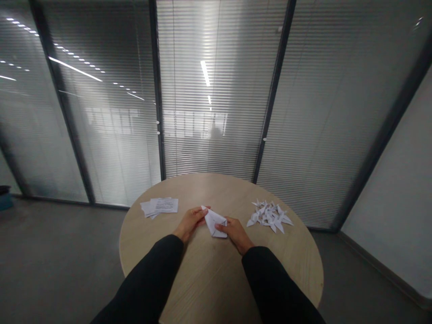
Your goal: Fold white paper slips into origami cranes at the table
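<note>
A partly folded sheet of white paper (213, 219) is held between my two hands above the middle of the round table. My left hand (192, 221) grips its upper left corner, with the thumb and fingers closed on the edge. On the other side, my right hand (236, 231) pinches the right part, its thumb lying across the front of the folds. Creases and overlapping flaps show on the paper's face. The fingers behind the paper are hidden.
Several printed white sheets (165, 205) lie in a loose stack at the table's left. A pile of folded paper cranes (270, 215) rests on the right. The round wooden table (209, 279) stands before a glass partition with blinds (209, 153).
</note>
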A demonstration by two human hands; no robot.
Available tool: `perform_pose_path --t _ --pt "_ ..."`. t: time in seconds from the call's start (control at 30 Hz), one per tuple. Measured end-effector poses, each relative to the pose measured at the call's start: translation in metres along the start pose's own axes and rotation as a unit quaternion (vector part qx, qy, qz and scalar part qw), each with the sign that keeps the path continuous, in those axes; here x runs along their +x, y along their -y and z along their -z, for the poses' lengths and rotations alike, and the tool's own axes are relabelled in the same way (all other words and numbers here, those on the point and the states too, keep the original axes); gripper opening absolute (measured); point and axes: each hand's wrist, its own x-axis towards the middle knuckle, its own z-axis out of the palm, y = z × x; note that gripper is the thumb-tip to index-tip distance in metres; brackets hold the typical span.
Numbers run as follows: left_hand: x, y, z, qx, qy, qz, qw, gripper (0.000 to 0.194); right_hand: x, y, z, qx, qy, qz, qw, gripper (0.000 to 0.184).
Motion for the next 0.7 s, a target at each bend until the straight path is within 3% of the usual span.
perform_pose_path --t 0.5,0.7 --pt "0.0057 0.0064 0.0007 0.171 -0.034 -0.052 0.983 0.048 0.0013 0.0008 -0.0012 -0.133 0.031 0.013 0.991 0.046" --pt "0.0023 0.0090 -0.0035 0.306 -0.047 -0.129 0.942 0.035 0.0039 -0.0027 -0.0066 -0.097 0.038 0.020 0.994 0.042"
